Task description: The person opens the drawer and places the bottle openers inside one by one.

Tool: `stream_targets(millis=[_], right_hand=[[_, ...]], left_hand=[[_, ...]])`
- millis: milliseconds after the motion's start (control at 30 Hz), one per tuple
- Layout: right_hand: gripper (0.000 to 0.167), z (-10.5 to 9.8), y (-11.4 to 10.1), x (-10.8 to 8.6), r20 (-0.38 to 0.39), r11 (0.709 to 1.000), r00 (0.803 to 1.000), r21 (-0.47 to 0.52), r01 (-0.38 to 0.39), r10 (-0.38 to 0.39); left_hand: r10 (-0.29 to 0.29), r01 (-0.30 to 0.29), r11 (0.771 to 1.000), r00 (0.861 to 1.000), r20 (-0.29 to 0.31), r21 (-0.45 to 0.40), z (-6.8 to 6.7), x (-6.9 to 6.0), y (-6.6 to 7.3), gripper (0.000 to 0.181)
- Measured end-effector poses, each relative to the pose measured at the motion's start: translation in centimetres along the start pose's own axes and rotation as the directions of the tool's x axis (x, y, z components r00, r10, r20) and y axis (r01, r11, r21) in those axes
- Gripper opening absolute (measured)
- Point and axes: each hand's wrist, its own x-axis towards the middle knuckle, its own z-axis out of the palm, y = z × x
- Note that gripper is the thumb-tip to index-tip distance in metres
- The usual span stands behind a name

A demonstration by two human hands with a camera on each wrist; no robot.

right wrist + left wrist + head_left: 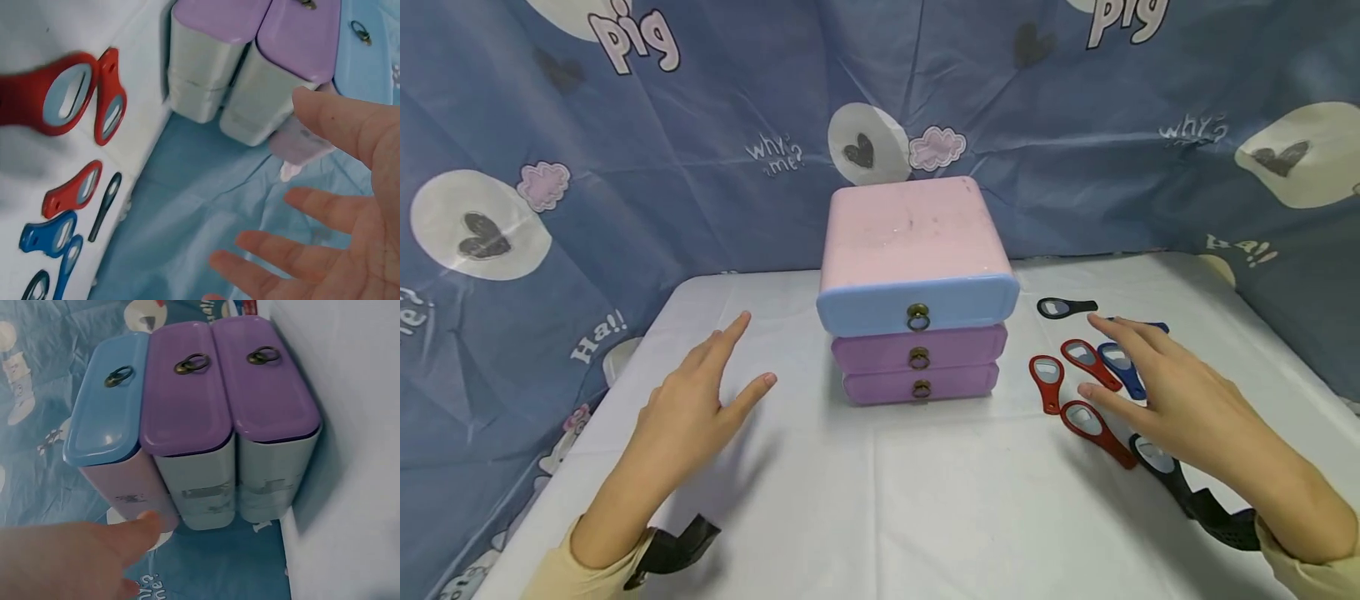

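Note:
My left hand (688, 412) hovers over the white table to the left of a small three-drawer box, its fingers straight and holding nothing. The box has a pink top (910, 229), a light blue upper drawer (872, 308) and two purple drawers (868, 354) with bronze ring pulls; all three look closed. On the right, my right hand (1187, 408) is held with spread fingers above several bottle openers, gripping none. Among them are red openers (1108, 443), a blue opener (1137, 386) and a black opener (1081, 307). The hand partly covers another blue one.
A white cloth (820, 500) covers the table. Behind and at the sides hangs a blue printed curtain (737, 208), close to the back of the drawer box. Black straps (677, 546) hang at both wrists.

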Motion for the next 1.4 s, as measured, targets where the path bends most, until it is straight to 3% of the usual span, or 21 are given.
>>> stream_targets(millis=[167, 400, 500, 667, 900, 1067, 1400], right_hand=[[0.084, -0.2, -1.4, -0.3, -0.048, 0.999, 0.998, 0.007, 0.043, -0.043], [0.066, -0.5, -4.4, -0.8, -0.128, 0.980, 0.974, 0.038, 0.193, -0.187], [0.060, -0.4, -5.8, -0.6, -0.138, 0.965, 0.959, 0.059, 0.257, -0.247], [0.058, 0.2, -7.6, 0.2, -0.124, 0.953, 0.949, 0.055, 0.299, -0.291], [0.061, 1.4, -9.2, 1.0, -0.143, 0.933, 0.932, 0.087, 0.348, -0.334], [0.064, 2.2, -9.8, 1.3, -0.152, 0.919, 0.920, 0.107, 0.379, -0.362], [0.065, 3.2, -10.5, 2.5, -0.218, 0.879, 0.876, 0.116, 0.462, -0.431]], left_hand=[[0.096, -0.101, 0.987, 0.994, -0.052, -0.123, -0.5, 1.5, -0.1, 0.075], [0.126, -0.133, 0.927, 0.991, -0.041, -0.351, -1.1, 4.0, 0.3, 0.062], [0.135, -0.130, 0.879, 0.991, -0.021, -0.460, -0.5, 5.4, 0.7, 0.058], [0.150, -0.080, 0.767, 0.987, 0.057, -0.637, 0.5, 7.4, 1.6, 0.057], [0.176, -0.057, 0.656, 0.981, 0.079, -0.753, 1.0, 9.7, 2.6, 0.055], [0.195, -0.035, 0.581, 0.976, 0.097, -0.813, 1.6, 10.4, 3.1, 0.056], [0.210, -0.024, 0.535, 0.972, 0.106, -0.845, 2.1, 10.6, 3.5, 0.057]])
